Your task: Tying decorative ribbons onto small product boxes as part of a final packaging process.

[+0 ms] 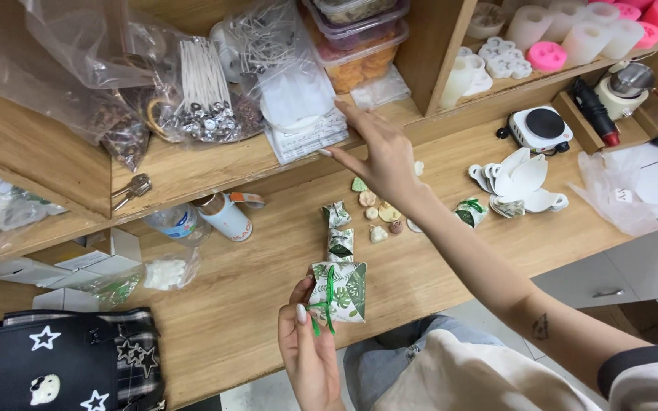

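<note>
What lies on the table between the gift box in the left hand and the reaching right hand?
In the head view, two smaller leaf-print boxes lie in a row between the gift box and the right hand.

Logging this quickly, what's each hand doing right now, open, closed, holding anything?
Left hand: closed on a leaf-print gift box with green ribbon.
Right hand: open, holding nothing, fingers reaching to the plastic packets on the shelf.
</note>
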